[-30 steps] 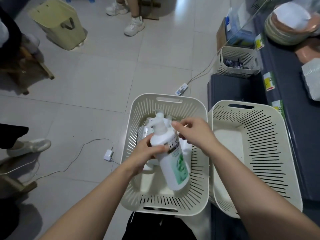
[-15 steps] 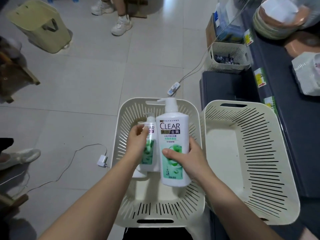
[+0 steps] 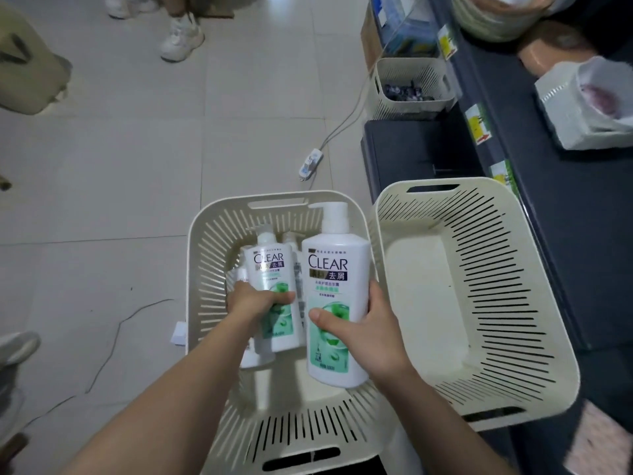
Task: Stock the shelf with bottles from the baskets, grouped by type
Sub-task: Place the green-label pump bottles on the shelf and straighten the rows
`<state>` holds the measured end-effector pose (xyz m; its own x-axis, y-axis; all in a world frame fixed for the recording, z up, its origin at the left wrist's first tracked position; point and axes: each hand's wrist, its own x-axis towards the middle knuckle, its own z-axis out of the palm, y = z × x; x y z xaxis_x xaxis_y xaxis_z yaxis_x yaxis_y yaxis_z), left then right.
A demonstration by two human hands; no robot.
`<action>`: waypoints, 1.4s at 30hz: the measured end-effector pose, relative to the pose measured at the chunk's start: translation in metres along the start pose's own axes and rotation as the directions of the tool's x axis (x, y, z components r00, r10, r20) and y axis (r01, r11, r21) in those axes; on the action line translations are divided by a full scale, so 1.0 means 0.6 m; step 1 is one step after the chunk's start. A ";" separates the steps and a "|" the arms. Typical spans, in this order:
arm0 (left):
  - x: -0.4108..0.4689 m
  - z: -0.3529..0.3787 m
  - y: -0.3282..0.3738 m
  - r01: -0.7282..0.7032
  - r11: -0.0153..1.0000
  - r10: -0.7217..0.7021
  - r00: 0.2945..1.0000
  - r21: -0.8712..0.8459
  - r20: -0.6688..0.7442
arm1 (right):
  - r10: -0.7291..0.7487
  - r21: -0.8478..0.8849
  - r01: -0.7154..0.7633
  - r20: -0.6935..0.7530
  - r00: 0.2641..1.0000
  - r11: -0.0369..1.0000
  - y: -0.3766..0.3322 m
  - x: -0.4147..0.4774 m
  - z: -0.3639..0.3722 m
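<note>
My right hand (image 3: pixel 370 327) grips a large white pump bottle (image 3: pixel 337 279) with a green Clear label, held upright over the left cream basket (image 3: pixel 212 255). A smaller Clear bottle (image 3: pixel 272 269) of the same design is gripped in my left hand (image 3: pixel 255 299) just to its left, also above that basket. At least two more white bottles (image 3: pixel 255 351) lie underneath, partly hidden. The right cream basket (image 3: pixel 513 303) holds nothing. The dark shelf (image 3: pixel 548 186) runs along the right edge.
A small slotted basket (image 3: pixel 411 87) with dark items stands on the floor by the shelf. Stacked plates (image 3: pixel 493 18) and a white bag (image 3: pixel 589 104) sit on the shelf. A power strip (image 3: pixel 311 164) and cables cross the tiled floor; a person's shoes (image 3: pixel 181 36) are at top.
The large bottle passed from my left hand to my right and was turned upright. My left hand took a smaller bottle and lifted it from the basket.
</note>
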<state>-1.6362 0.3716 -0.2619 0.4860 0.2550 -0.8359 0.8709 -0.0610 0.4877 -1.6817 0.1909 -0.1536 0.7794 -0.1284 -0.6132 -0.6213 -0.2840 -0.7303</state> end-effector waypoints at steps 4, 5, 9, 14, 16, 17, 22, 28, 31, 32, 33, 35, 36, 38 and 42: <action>-0.005 0.010 0.002 -0.028 0.998 0.029 0.999 -0.048 0.026 | 0.045 0.076 -0.040 -0.075 0.996 0.996 0.001 -0.006 0.001; -0.010 0.011 0.004 -0.027 0.997 0.032 0.997 -0.066 0.067 | 0.053 0.087 -0.045 -0.083 0.995 0.995 0.000 -0.009 0.001; -0.032 0.003 0.005 0.085 0.965 -0.014 0.961 -0.246 0.275 | 0.068 0.144 -0.054 -0.091 0.994 0.988 -0.001 -0.022 -0.007; -0.070 0.001 0.004 0.064 0.940 0.084 0.910 -0.336 0.407 | 0.084 0.242 -0.058 -0.097 0.992 0.968 -0.006 -0.053 -0.033; -0.089 0.002 0.010 0.036 0.934 0.128 0.895 -0.356 0.428 | 0.079 0.285 -0.044 -0.112 0.991 0.958 -0.012 -0.068 -0.047; -0.101 0.004 0.015 0.019 0.930 0.153 0.888 -0.366 0.434 | 0.074 0.306 -0.034 -0.119 0.990 0.951 -0.014 -0.076 -0.056; -0.172 0.014 0.048 -0.096 0.891 0.310 0.843 -0.444 0.439 | 0.034 0.394 0.042 -0.183 0.983 0.918 -0.010 -0.126 -0.110; -0.300 0.046 0.071 -0.186 0.903 0.387 0.744 -0.387 0.545 | 0.029 0.459 0.130 -0.325 0.945 0.879 0.027 -0.215 -0.172; -0.374 0.073 0.065 -0.283 0.896 0.440 0.679 -0.343 0.588 | 0.012 0.476 0.181 -0.375 0.927 0.861 0.052 -0.278 -0.206; -0.399 0.082 0.061 -0.308 0.890 0.454 0.658 -0.335 0.600 | 0.005 0.480 0.200 -0.392 0.920 0.854 0.061 -0.302 -0.218; -0.425 0.093 0.057 -0.333 0.884 0.468 0.636 -0.329 0.614 | 0.001 0.484 0.219 -0.414 0.910 0.847 0.070 -0.326 -0.230; -0.475 0.114 0.045 -0.393 0.863 0.500 0.577 -0.317 0.646 | 0.002 0.485 0.254 -0.466 0.885 0.837 0.089 -0.377 -0.253; -0.500 0.123 0.037 -0.420 0.850 0.517 0.546 -0.319 0.660 | 0.003 0.483 0.271 -0.494 0.870 0.832 0.099 -0.403 -0.265; -0.549 0.142 0.023 -0.475 0.825 0.535 0.487 -0.305 0.690 | 0.004 0.477 0.309 -0.548 0.836 0.823 0.119 -0.456 -0.288; -0.639 0.185 -0.010 -0.534 0.801 0.516 0.383 -0.272 0.766 | 0.002 0.440 0.368 -0.643 0.765 0.819 0.162 -0.560 -0.334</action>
<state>-1.8199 0.1672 0.0277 0.6917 -0.6731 -0.2617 0.4180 0.0777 0.9051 -1.9878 0.0157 0.0417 0.6469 -0.7104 -0.2774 -0.2578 0.1387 -0.9562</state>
